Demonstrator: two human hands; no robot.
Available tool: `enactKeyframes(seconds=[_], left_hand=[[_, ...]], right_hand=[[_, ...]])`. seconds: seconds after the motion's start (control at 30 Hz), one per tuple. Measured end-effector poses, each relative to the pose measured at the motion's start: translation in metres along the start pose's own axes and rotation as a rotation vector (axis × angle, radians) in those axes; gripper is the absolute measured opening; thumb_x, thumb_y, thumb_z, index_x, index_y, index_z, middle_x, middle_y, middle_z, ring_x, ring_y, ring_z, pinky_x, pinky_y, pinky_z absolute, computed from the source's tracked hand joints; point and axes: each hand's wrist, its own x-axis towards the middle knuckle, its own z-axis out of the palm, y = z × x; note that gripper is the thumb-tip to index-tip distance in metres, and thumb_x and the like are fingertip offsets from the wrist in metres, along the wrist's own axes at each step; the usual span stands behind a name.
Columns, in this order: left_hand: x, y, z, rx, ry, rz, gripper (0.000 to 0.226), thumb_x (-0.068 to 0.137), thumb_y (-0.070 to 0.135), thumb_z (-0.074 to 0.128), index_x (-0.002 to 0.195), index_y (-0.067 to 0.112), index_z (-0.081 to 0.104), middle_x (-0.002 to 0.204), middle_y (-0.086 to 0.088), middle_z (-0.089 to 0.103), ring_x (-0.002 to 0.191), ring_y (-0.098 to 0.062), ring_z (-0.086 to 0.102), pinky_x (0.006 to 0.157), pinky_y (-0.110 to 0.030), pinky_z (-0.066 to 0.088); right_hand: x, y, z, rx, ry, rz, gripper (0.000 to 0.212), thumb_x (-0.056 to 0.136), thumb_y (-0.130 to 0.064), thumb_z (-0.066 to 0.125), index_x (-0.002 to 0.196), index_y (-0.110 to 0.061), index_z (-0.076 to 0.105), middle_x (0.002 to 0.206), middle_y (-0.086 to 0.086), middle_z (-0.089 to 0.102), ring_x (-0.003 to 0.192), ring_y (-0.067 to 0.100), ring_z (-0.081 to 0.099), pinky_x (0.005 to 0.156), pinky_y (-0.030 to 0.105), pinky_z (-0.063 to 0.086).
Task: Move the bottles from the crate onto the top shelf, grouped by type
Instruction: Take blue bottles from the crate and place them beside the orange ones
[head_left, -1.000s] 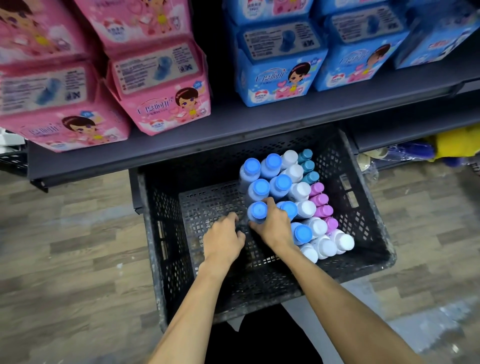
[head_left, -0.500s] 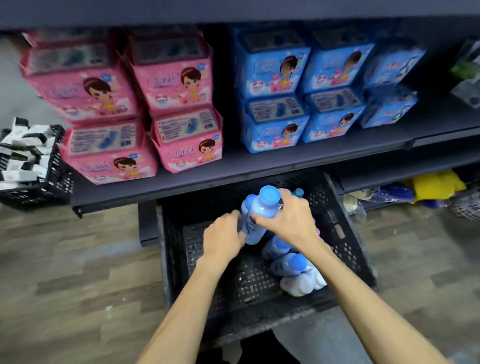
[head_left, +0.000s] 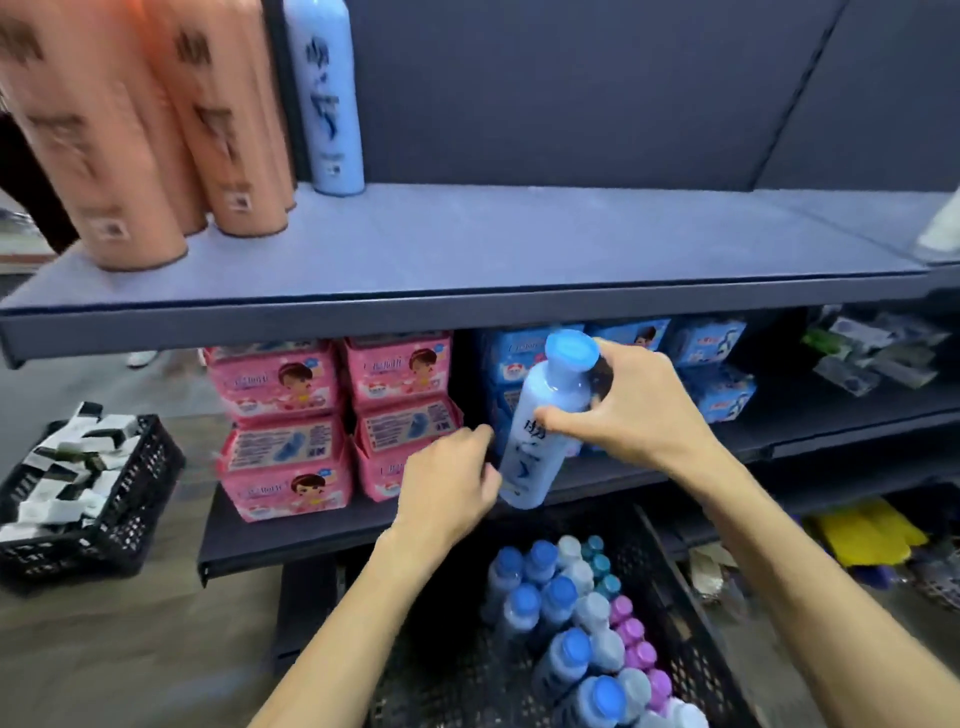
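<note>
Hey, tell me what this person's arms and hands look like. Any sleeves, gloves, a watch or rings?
Both arms are bare as far as the view shows: no sleeve reaches the left forearm or the right forearm. The left hand and right hand wear no gloves, and no watch, bracelet or ring shows on the sides in view.
</note>
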Motion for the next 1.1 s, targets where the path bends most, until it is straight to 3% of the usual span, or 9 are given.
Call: enactKeyframes(seconds=[0.27, 0.43, 0.53, 0.67, 0.83, 0.97, 1.1], left_hand=[[0.021, 0.005, -0.092, 0.106, 0.166, 0.165, 0.023, 0.09, 0.038, 0.045, 0.106, 0.023, 0.054, 0.094, 0.003, 0.061, 0.094, -0.021, 0.061, 0.073, -0.041, 0.049], [0.028, 0.014, -0.141, 0.148, 0.314, 0.221, 0.019, 0.09, 0.039, 0.046, 0.096, 0.022, 0.053, 0.086, 0.004, 0.06, 0.085, -0.019, 0.059, 0.067, -0.04, 0.048], [0.038, 0.013, -0.167, 0.184, 0.363, 0.199, 0.02, 0.091, 0.038, 0.046, 0.098, 0.022, 0.054, 0.081, 0.004, 0.059, 0.08, -0.02, 0.059, 0.063, -0.038, 0.048], [0.049, 0.01, -0.194, 0.18, 0.419, 0.177, 0.022, 0.09, 0.035, 0.049, 0.102, 0.019, 0.057, 0.084, 0.003, 0.063, 0.081, -0.021, 0.061, 0.064, -0.04, 0.05], [0.055, 0.005, -0.215, 0.237, 0.47, 0.145, 0.021, 0.09, 0.036, 0.047, 0.102, 0.022, 0.057, 0.084, 0.005, 0.063, 0.079, -0.018, 0.06, 0.062, -0.037, 0.05], [0.059, 0.002, -0.222, 0.215, 0.477, 0.101, 0.023, 0.089, 0.036, 0.047, 0.105, 0.022, 0.057, 0.087, 0.005, 0.064, 0.081, -0.019, 0.06, 0.067, -0.038, 0.05], [0.06, -0.003, -0.224, 0.181, 0.485, 0.066, 0.032, 0.087, 0.044, 0.049, 0.105, 0.02, 0.057, 0.089, 0.006, 0.063, 0.082, -0.017, 0.061, 0.069, -0.037, 0.051]], right_hand=[[0.04, -0.054, -0.063, 0.028, 0.081, -0.154, 0.026, 0.064, -0.041, 0.074, 0.079, -0.023, 0.065, 0.064, -0.016, 0.063, 0.051, 0.003, 0.046, 0.052, 0.012, 0.038], [0.063, -0.084, -0.087, 0.068, 0.132, -0.242, 0.026, 0.066, -0.042, 0.071, 0.084, -0.024, 0.067, 0.077, -0.015, 0.071, 0.06, 0.0, 0.054, 0.06, 0.015, 0.046], [0.078, -0.101, -0.098, 0.082, 0.144, -0.274, 0.029, 0.067, -0.042, 0.071, 0.088, -0.021, 0.069, 0.079, -0.009, 0.071, 0.062, 0.002, 0.053, 0.065, 0.021, 0.049], [0.096, -0.121, -0.105, 0.11, 0.148, -0.302, 0.031, 0.066, -0.044, 0.069, 0.085, -0.021, 0.071, 0.077, -0.01, 0.071, 0.061, 0.0, 0.055, 0.059, 0.014, 0.048], [0.117, -0.142, -0.108, 0.145, 0.129, -0.329, 0.029, 0.067, -0.043, 0.07, 0.083, -0.018, 0.071, 0.076, -0.004, 0.071, 0.066, 0.015, 0.063, 0.059, 0.028, 0.057], [0.132, -0.154, -0.104, 0.166, 0.108, -0.379, 0.022, 0.067, -0.039, 0.072, 0.077, -0.02, 0.068, 0.071, -0.005, 0.069, 0.054, 0.004, 0.054, 0.048, 0.019, 0.053], [0.148, -0.161, -0.095, 0.124, 0.096, -0.402, 0.024, 0.066, -0.041, 0.072, 0.074, -0.019, 0.066, 0.068, -0.007, 0.067, 0.054, 0.002, 0.049, 0.05, 0.013, 0.045]])
